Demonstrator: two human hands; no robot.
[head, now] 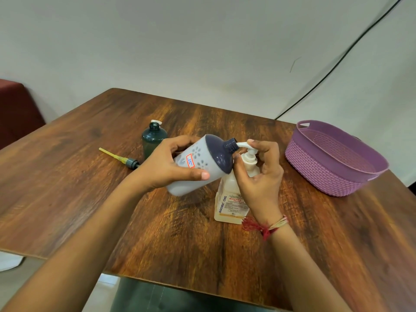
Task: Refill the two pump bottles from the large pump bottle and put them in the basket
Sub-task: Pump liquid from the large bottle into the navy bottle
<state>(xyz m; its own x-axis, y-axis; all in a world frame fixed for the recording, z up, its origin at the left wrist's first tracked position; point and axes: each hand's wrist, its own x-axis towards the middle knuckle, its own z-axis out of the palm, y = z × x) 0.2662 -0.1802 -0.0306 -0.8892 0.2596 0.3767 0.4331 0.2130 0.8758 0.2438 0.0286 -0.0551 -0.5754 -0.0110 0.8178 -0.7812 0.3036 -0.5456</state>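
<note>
**Asker:** What are the two hands doing?

**Describer:** They are close together over the middle of a wooden table [202, 255]. The left hand [166, 170] grips a white bottle [193, 174] around its body, thumb underneath and fingers curled over the top. The bottle is lifted off the table and tipped on its side. It has a dark purple shoulder and an open threaded neck, which points right.

**Asker:** And the right hand?

**Describer:** The right hand [258, 174] is curled around the pump head of the large pump bottle [227, 206], with a fingertip on top of the pump. That bottle is cream with an orange-printed label, and it stands upright on the table. Its white spout reaches left to the open neck of the white bottle.

**Asker:** Where are the other task things?

**Describer:** A dark green bottle [153, 140] stands upright with no pump on it, behind the left hand. A loose pump [122, 158] with a yellow tube lies flat on the table, just left of it. The basket [333, 158] is purple and woven-looking. It sits near the right edge of the table, apart from both hands, with nothing visible inside.

**Asker:** Anything else?

**Describer:** A red and pale thread band [263, 226] is tied on the right wrist. A black cable [337, 61] runs down the pale wall behind the table
</note>
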